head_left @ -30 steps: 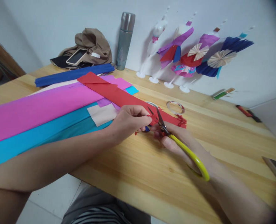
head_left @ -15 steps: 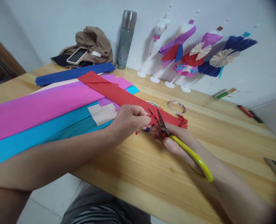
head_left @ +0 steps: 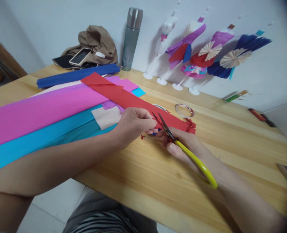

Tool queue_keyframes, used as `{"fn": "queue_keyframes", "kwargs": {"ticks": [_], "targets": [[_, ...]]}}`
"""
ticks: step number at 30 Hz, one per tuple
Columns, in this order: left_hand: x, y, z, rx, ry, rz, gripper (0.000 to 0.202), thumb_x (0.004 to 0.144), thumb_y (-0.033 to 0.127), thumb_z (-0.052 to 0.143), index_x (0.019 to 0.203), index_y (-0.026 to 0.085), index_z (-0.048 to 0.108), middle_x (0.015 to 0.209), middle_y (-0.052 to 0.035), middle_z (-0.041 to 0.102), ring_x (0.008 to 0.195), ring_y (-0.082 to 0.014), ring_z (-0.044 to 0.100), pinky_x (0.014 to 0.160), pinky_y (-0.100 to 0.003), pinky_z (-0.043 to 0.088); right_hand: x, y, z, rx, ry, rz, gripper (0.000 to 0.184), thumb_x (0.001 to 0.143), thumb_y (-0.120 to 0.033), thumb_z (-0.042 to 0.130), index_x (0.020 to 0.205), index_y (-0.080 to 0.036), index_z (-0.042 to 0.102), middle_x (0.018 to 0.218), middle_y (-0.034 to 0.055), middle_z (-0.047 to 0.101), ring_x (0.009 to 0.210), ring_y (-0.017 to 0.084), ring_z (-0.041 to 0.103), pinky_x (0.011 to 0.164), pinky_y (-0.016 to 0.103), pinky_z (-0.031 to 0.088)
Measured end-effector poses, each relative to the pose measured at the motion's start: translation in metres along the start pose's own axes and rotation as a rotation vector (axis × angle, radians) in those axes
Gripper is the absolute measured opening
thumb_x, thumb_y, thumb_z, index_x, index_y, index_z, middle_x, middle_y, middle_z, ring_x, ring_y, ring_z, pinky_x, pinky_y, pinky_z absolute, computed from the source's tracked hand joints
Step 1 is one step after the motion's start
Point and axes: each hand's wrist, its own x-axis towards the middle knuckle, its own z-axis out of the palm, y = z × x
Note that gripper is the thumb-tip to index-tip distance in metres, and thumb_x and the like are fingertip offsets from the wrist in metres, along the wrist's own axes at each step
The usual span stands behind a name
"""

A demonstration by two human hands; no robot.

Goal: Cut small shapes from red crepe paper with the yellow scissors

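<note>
My left hand is closed, pinching a small piece of red paper between thumb and fingers. In my right hand are yellow-handled scissors, their dark blades parted and pointing up and left at the red piece. Most of that piece is hidden by fingers and blades. Just behind both hands, a long folded strip of red paper lies slantwise. Red scraps rest on its right end, and a tiny red scrap lies below my left hand.
Pink paper, turquoise paper and a blue roll cover the left. A tape roll lies behind my right hand. Along the wall stand a flask, a cap with a phone, and several dressed figures.
The scissors and my right hand have shifted slightly left, closer to my left hand. Less of the red piece shows between them. My left hand stays almost in place.
</note>
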Motion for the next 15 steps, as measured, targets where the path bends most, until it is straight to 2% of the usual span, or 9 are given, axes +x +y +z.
{"fn": "queue_keyframes", "kwargs": {"ticks": [7, 15], "targets": [[-0.0013, 0.0006, 0.0004, -0.016, 0.003, -0.010, 0.026, 0.078, 0.001, 0.060, 0.055, 0.012, 0.063, 0.055, -0.0016, 0.067, 0.051, -0.0078, 0.060, 0.048, -0.016, 0.046, 0.0008, 0.0027, 0.0004, 0.022, -0.041, 0.012, 0.050, 0.091, -0.069, 0.050, 0.086, -0.021, 0.059, 0.072, 0.0014, 0.050, 0.065, 0.018, 0.046, 0.056, 0.030, 0.035], [0.0003, 0.0016, 0.0001, -0.022, 0.007, -0.015, 0.029, 0.079, 0.000, 0.060, 0.053, 0.011, 0.063, 0.054, -0.0017, 0.067, 0.050, -0.0068, 0.060, 0.050, -0.015, 0.046, 0.0003, -0.0002, 0.0001, 0.073, -0.033, 0.036, 0.050, 0.089, -0.069, 0.053, 0.086, -0.020, 0.063, 0.071, 0.0002, 0.049, 0.063, 0.017, 0.042, 0.055, 0.029, 0.034]]}}
